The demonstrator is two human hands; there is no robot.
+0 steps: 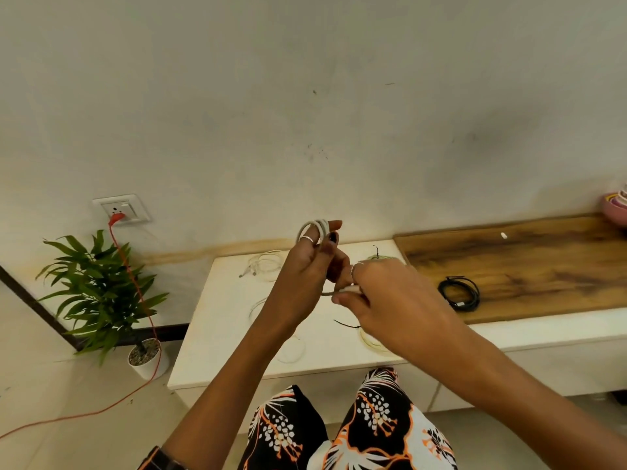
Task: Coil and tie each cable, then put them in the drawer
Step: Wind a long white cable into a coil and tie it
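Note:
My left hand [310,262] holds a small coil of white cable [314,228] wrapped in loops around its raised fingers, above the white cabinet top [217,320]. My right hand [376,293] pinches the free end of that same cable [334,293] just below the left hand. A loose white cable [263,264] lies at the back of the cabinet top. More thin white loops [291,351] lie near its front edge. A coiled black cable [459,293] rests on the wooden shelf [543,262]. A dark twist tie [346,323] lies under my right hand.
A potted plant [101,293] stands on the floor at left. An orange cord [135,300] runs from the wall socket [122,208] down across the floor. Pink bowls [615,208] sit at the far right of the shelf. My patterned knees [339,429] are below.

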